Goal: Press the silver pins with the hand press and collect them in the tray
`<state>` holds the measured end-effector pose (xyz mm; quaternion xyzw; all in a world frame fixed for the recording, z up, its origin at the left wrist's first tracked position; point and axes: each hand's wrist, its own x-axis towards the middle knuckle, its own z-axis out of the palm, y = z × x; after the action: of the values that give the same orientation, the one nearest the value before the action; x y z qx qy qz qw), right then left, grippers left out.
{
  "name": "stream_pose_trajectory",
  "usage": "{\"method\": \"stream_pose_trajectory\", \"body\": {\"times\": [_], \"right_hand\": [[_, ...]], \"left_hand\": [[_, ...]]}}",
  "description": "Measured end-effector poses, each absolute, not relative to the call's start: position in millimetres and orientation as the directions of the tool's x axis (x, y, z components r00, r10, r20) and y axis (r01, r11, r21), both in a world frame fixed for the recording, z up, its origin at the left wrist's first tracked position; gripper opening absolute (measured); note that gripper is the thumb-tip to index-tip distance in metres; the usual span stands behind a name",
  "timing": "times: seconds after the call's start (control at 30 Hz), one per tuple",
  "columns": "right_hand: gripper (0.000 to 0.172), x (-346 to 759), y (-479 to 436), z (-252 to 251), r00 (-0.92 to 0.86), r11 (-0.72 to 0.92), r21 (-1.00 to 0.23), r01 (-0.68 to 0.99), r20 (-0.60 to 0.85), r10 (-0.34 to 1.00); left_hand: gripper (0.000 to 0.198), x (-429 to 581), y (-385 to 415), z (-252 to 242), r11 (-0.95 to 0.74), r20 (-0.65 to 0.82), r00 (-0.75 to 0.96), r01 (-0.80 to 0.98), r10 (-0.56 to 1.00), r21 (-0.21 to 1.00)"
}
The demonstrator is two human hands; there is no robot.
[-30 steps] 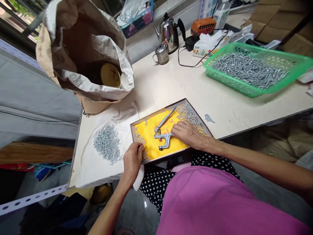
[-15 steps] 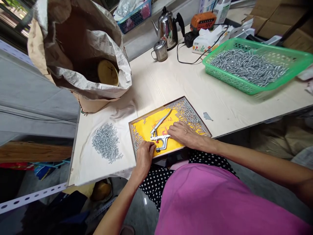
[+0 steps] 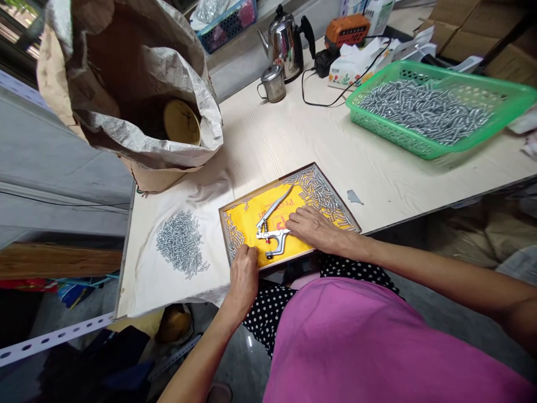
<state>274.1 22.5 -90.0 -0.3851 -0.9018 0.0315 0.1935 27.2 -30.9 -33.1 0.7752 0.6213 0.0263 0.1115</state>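
A shallow tray with a yellow bottom lies at the table's front edge, with small silvery spring-like metal pieces along its right side and more on its left. Silver spring-loaded pliers lie over the yellow bottom, handles spread, jaw toward me. My right hand is closed around the end of their lower handle. At the tray's near left edge my left hand is closed, thumb and fingers pressed together. What it pinches, if anything, is hidden.
Left of the tray lies a heap of small metal pieces on white cloth. A large open paper sack stands behind. A green basket of longer metal pieces is at right; a kettle, cup and battery stand farther back.
My left hand has moved left, away from the pliers' jaw to the tray's near left edge. My right hand stays on the pliers' handle. The view has shifted slightly.
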Motion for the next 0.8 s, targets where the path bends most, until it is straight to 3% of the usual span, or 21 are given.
{"method": "stream_pose_trajectory", "body": {"times": [0.1, 0.17, 0.23, 0.3, 0.4, 0.8], "right_hand": [[0.013, 274.9, 21.8, -88.6, -0.643, 0.706, -0.197, 0.68, 0.301, 0.704], [0.014, 275.3, 21.6, -87.7, -0.648, 0.706, -0.202, 0.679, 0.287, 0.706], [0.015, 275.5, 21.8, -87.2, -0.652, 0.707, -0.211, 0.675, 0.279, 0.705], [0.016, 275.5, 22.2, -86.9, -0.653, 0.707, -0.226, 0.67, 0.275, 0.706], [0.018, 275.0, 22.3, -86.5, -0.642, 0.698, -0.247, 0.672, 0.275, 0.716], [0.018, 275.7, 23.3, -74.8, -0.687, 0.719, -0.252, 0.648, 0.215, 0.694]], "left_hand": [[0.017, 32.9, -22.5, -27.6, -0.024, -0.138, 0.094, 0.898, 0.986, 0.439], [0.011, 37.7, -14.9, -24.9, 0.217, -0.27, -0.05, 0.738, 0.962, 0.639], [0.021, 42.0, -8.0, -23.2, 0.439, -0.44, -0.128, 0.515, 0.889, 0.736], [0.031, 45.1, -3.4, -22.2, 0.558, -0.553, -0.128, 0.366, 0.823, 0.745], [0.037, 47.6, -0.8, -21.5, 0.611, -0.61, -0.11, 0.305, 0.785, 0.731], [0.022, 53.8, 7.7, -11.8, 0.665, -0.689, -0.114, 0.413, 0.716, 0.623]]}}
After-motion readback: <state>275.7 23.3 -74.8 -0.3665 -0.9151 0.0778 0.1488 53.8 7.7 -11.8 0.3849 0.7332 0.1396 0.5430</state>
